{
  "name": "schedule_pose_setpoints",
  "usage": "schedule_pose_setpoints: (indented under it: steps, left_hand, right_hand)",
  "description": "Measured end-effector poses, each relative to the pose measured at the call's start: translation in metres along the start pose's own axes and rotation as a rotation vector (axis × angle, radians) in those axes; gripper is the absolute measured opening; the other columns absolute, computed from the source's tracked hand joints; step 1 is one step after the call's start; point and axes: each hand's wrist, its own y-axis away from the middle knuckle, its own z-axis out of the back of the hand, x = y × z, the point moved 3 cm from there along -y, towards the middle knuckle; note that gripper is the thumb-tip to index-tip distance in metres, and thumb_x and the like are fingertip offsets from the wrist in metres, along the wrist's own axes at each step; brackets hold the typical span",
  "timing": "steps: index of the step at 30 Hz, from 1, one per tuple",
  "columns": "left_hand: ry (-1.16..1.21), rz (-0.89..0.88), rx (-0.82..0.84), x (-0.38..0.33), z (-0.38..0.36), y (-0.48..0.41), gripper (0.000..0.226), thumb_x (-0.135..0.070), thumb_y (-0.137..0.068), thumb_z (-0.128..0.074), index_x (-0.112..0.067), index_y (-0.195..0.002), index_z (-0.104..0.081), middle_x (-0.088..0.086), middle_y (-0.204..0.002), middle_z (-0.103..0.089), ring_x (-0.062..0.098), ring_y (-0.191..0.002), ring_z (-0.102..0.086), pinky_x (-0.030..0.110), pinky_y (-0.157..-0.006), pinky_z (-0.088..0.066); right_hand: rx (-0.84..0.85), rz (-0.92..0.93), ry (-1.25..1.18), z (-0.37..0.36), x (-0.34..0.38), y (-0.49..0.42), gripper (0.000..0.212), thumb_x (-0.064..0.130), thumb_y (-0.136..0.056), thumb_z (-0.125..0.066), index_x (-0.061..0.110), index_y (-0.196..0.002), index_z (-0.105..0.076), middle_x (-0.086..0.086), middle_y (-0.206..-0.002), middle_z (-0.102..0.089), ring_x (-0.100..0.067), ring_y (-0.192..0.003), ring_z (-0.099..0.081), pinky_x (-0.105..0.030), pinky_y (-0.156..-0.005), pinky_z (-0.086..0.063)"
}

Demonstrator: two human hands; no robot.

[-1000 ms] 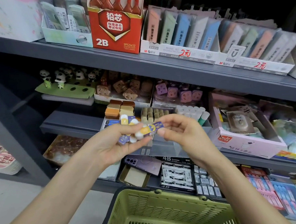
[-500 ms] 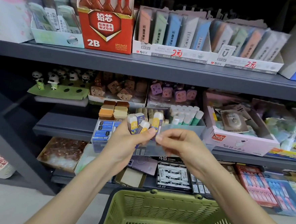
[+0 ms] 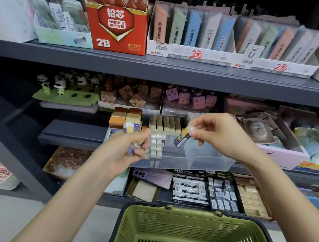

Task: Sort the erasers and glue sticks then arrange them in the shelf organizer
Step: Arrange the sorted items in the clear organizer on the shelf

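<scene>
**Green basket below, glue sticks held in both hands**

Green slatted plastic basket is seen nearest the camera, low in the view, in front of the grey metal shelving. Above it two bare forearms are raised toward the middle shelf.

The left hand is blurred. Its fingers are curled round a bunch of blue-and-yellow glue sticks with white caps, whose tops stand up above the knuckles. How many are held cannot be told.

The right hand is kept apart from the left. A single blue-and-yellow glue stick is pinched at its white cap end between thumb and forefinger, the other fingers being loosely curled. The stick's body is tilted down and to the left, over the clear plastic shelf organizer that is set at the edge of the middle shelf just behind both hands.

In the organizer's left part, small white wrapped blocks are stacked in rows, and beige eraser blocks are lined up behind them. Brown, orange and cream eraser blocks are piled further left.

On the top grey shelf, farthest away, a red cardboard box marked 2B is stood between pale display boxes.
</scene>
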Motion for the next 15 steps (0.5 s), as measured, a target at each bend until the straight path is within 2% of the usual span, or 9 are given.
schedule_pose_setpoints:
  steps: [3, 7, 9, 11, 13, 15]
  left_hand:
    - [0.163, 0.049, -0.076, -0.01, 0.011, 0.001, 0.005, -0.004, -0.085, -0.057, -0.005, -0.088, -0.053, 0.013, -0.078, -0.054, 0.017, -0.055, -0.052, 0.017, -0.04, -0.037]
    - [0.286, 0.052, -0.057, -0.014, 0.013, 0.002, 0.013, 0.006, -0.086, -0.041, -0.004, -0.089, -0.049, 0.016, -0.091, -0.054, 0.026, -0.072, -0.056, 0.027, -0.051, -0.053]
    - [0.293, 0.067, -0.046, -0.012, 0.012, 0.004, 0.015, 0.011, -0.088, -0.041, -0.001, -0.09, -0.05, 0.019, -0.094, -0.054, 0.029, -0.078, -0.057, 0.034, -0.056, -0.057]
    - [0.259, 0.088, -0.034, -0.01, 0.011, 0.006, 0.013, 0.013, -0.087, -0.044, 0.005, -0.091, -0.054, 0.023, -0.089, -0.06, 0.03, -0.078, -0.06, 0.039, -0.054, -0.058]
    - [0.202, 0.092, -0.027, -0.008, 0.01, 0.006, 0.012, 0.012, -0.088, -0.046, 0.008, -0.088, -0.057, 0.022, -0.075, -0.066, 0.029, -0.071, -0.064, 0.043, -0.052, -0.058]
    - [0.131, 0.077, -0.017, -0.007, 0.012, 0.005, 0.013, 0.01, -0.088, -0.048, 0.006, -0.084, -0.06, 0.018, -0.069, -0.069, 0.026, -0.064, -0.068, 0.04, -0.051, -0.058]
  right_hand:
    - [0.07, -0.044, 0.189, -0.023, -0.011, -0.011, 0.006, 0.01, -0.084, -0.07, 0.01, -0.089, -0.066, 0.003, -0.069, -0.06, -0.004, -0.051, -0.056, -0.016, -0.059, -0.049]
    - [0.092, -0.011, 0.292, -0.057, -0.023, -0.025, 0.014, 0.011, -0.084, -0.069, 0.005, -0.097, -0.067, -0.002, -0.077, -0.06, -0.014, -0.068, -0.056, -0.029, -0.073, -0.052]
    - [0.075, 0.02, 0.326, -0.069, -0.028, -0.031, 0.017, 0.011, -0.084, -0.069, 0.005, -0.099, -0.067, 0.0, -0.078, -0.058, -0.013, -0.072, -0.054, -0.026, -0.074, -0.049]
    - [0.043, 0.036, 0.34, -0.076, -0.032, -0.035, 0.018, 0.011, -0.083, -0.069, 0.005, -0.1, -0.067, 0.002, -0.077, -0.057, -0.012, -0.072, -0.052, -0.023, -0.073, -0.047]
    - [0.016, 0.042, 0.343, -0.081, -0.035, -0.037, 0.018, 0.011, -0.082, -0.071, 0.005, -0.099, -0.067, 0.003, -0.076, -0.056, -0.012, -0.072, -0.052, -0.025, -0.076, -0.048]
    - [-0.017, 0.039, 0.313, -0.083, -0.038, -0.037, 0.017, 0.009, -0.081, -0.072, 0.005, -0.096, -0.066, 0.006, -0.072, -0.053, -0.011, -0.069, -0.051, -0.026, -0.075, -0.049]
